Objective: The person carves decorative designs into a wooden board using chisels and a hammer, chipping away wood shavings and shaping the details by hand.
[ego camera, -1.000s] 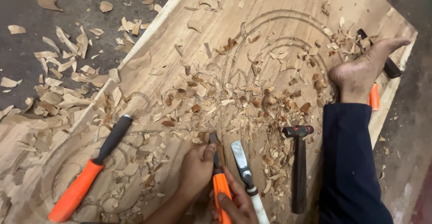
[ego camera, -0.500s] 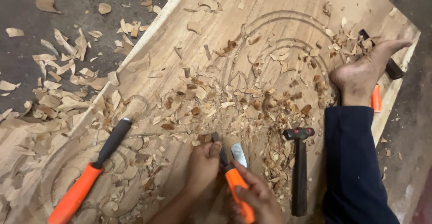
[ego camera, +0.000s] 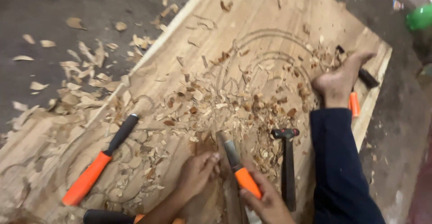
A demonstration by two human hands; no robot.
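Note:
My right hand [ego camera: 267,203] grips the orange handle of a chisel [ego camera: 240,172] at the bottom centre. Its steel blade points up into a groove of the wooden panel [ego camera: 252,21]. My left hand [ego camera: 198,174] lies on the panel just left of the blade, fingers loosely curled with the tips against it, holding nothing. Curved lines are carved into the panel, and wood shavings [ego camera: 229,102] are heaped around them.
A dark hammer [ego camera: 287,161] lies right of my hands. A foot [ego camera: 337,82] with a dark trouser leg rests on the panel over an orange and black tool [ego camera: 355,103]. An orange-handled chisel [ego camera: 96,163] lies at left and a black handle [ego camera: 108,216] at the bottom edge. A green object [ego camera: 420,17] sits at top right.
My right hand has taken the orange handle and moved the chisel up and to the right. My left hand has shifted to the blade's left. The second, pale-handled chisel is now hidden.

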